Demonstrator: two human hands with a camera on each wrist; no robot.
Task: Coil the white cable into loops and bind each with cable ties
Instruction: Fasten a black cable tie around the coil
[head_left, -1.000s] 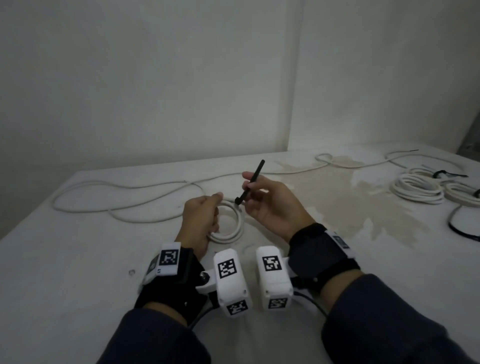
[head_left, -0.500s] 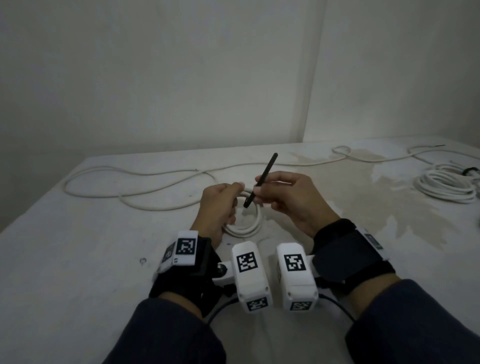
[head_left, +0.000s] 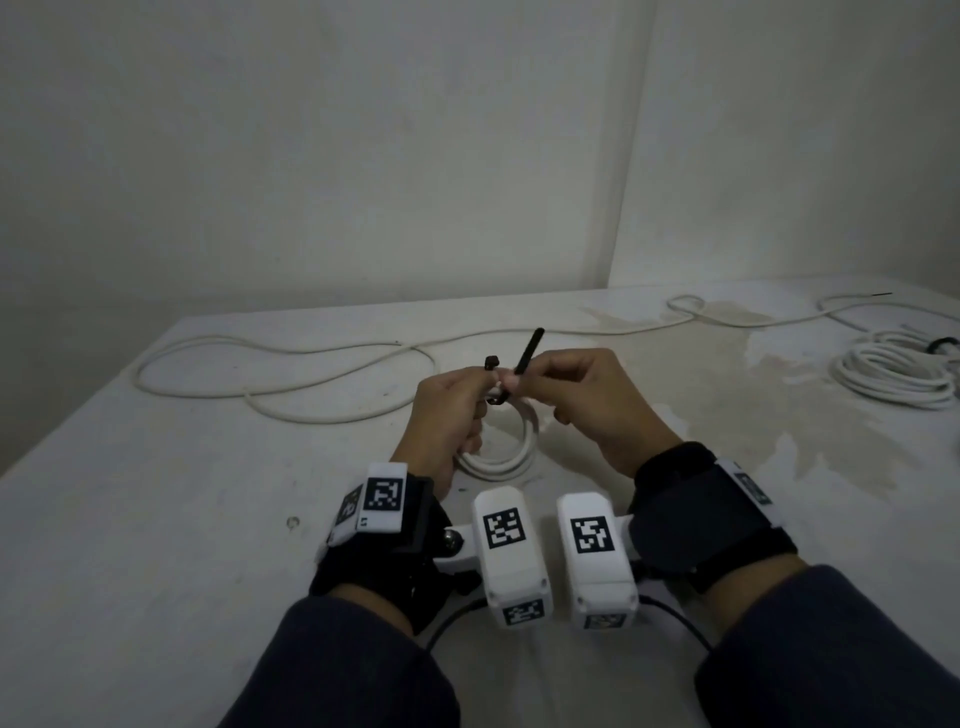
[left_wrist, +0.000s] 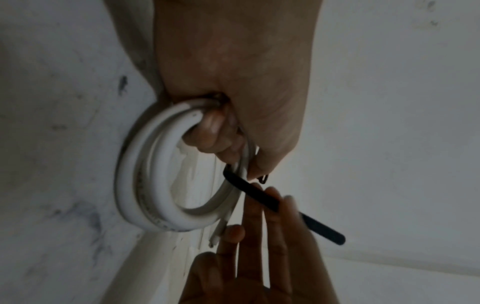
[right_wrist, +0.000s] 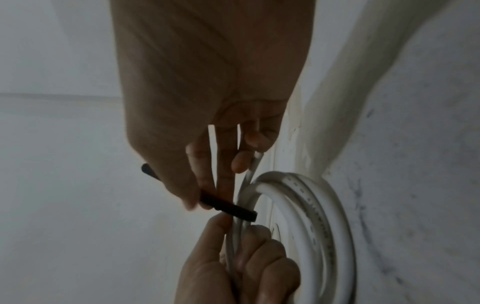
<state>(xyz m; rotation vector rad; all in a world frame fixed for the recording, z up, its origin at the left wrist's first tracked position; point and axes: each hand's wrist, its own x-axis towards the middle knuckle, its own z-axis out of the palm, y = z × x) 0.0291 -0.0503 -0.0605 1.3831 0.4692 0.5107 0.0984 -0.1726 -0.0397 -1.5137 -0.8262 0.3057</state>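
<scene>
My left hand (head_left: 457, 400) grips a small coil of white cable (head_left: 511, 452) at its top, fingers curled through the loops (left_wrist: 145, 181). A black cable tie (head_left: 527, 358) wraps under the coil beside those fingers; its head (head_left: 492, 362) sticks up above my left fingertips. My right hand (head_left: 550, 379) pinches the tie's free strap (right_wrist: 226, 207) between thumb and fingers right next to the coil (right_wrist: 306, 216). The coil's lower part rests near the tabletop. The cable's cut end (left_wrist: 217, 236) pokes out beside my right fingers.
Loose white cable (head_left: 270, 374) snakes over the white table (head_left: 156, 519) to the back left and along the rear edge. Coiled cable bundles (head_left: 893, 374) lie at the far right. Walls meet in a corner behind the table.
The tie's strap has gone under the coil and its head now shows above my left fingers. Both hands have drawn together over the coil's top.
</scene>
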